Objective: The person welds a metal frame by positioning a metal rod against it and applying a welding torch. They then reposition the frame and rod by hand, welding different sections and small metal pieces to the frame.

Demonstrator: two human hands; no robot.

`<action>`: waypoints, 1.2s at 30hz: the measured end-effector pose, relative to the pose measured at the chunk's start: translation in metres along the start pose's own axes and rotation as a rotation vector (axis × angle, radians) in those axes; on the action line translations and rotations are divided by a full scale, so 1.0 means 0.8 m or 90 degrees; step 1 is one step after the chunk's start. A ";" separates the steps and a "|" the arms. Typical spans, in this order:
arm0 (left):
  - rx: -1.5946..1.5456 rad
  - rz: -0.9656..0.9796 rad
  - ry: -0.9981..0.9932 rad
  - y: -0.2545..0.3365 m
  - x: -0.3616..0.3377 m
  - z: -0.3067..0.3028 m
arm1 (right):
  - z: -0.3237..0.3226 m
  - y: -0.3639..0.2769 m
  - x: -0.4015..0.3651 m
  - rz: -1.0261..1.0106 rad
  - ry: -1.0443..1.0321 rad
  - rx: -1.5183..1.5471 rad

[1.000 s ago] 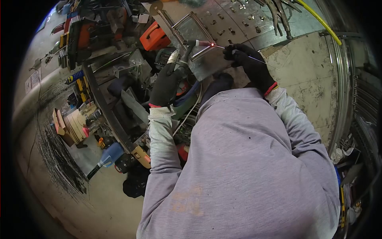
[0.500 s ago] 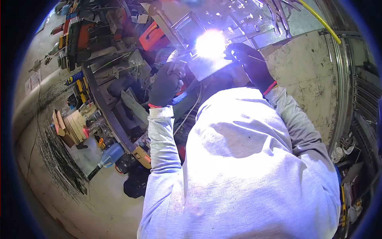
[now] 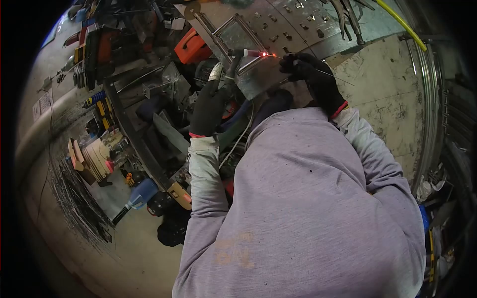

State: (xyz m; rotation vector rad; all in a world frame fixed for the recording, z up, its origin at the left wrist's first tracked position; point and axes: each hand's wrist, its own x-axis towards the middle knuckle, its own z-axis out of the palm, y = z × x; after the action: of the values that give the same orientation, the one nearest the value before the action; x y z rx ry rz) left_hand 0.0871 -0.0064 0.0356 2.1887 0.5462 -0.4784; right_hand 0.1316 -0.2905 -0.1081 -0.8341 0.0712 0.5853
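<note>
My left hand (image 3: 207, 107), in a dark glove with a red cuff edge, is closed on a TIG welding torch (image 3: 235, 64). The torch's tip glows red above a rectangular metal frame (image 3: 216, 36), and a small orange glowing spot lies just right of the tip. My right hand (image 3: 313, 74), gloved the same way, pinches a thin filler rod (image 3: 340, 79) whose tail sticks out to the right. Its fingertips are near the glowing spot. Frame and hands are over a metal sheet (image 3: 268, 79).
Several small metal pieces (image 3: 287, 36) lie on the sheet's far part. Locking pliers (image 3: 354, 25) and a yellow hose (image 3: 405, 27) are at upper right. An orange case (image 3: 192, 47) stands left of the frame. Metal tubes (image 3: 426, 99) run along the right; a blue bottle (image 3: 141, 193) is at lower left.
The bright white welding arc has gone out, leaving a red-glowing tip and spot. The scene is darker, and the frame and torch show clearly. Both hands stay in nearly the same place.
</note>
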 end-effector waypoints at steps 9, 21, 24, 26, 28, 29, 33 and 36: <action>-0.078 -0.027 -0.015 -0.016 0.005 0.000 | 0.004 0.000 0.000 0.008 0.012 -0.031; -0.199 -0.110 -0.011 0.002 -0.003 0.006 | -0.006 0.018 0.007 -0.167 -0.016 -0.191; -0.192 -0.118 -0.020 -0.005 0.001 0.002 | -0.004 0.009 0.001 -0.193 -0.036 -0.247; -0.033 -0.057 -0.036 -0.010 0.007 -0.001 | -0.002 0.008 0.004 -0.058 0.000 -0.095; -0.078 -0.029 -0.044 0.007 0.000 0.006 | 0.010 -0.007 0.005 0.040 0.065 -0.074; -0.066 -0.008 -0.044 -0.019 0.009 0.000 | 0.012 -0.012 0.004 0.040 0.066 -0.073; -0.057 -0.032 -0.037 -0.023 0.008 -0.003 | 0.021 -0.021 -0.001 0.080 0.129 -0.055; -0.034 -0.102 -0.053 -0.023 0.008 -0.004 | 0.020 -0.024 -0.003 0.099 0.150 -0.048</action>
State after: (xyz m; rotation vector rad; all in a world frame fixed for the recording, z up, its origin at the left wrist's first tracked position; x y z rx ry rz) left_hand 0.0832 0.0080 0.0229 2.0734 0.6843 -0.6293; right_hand 0.1368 -0.2901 -0.0834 -0.9737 0.3329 0.6366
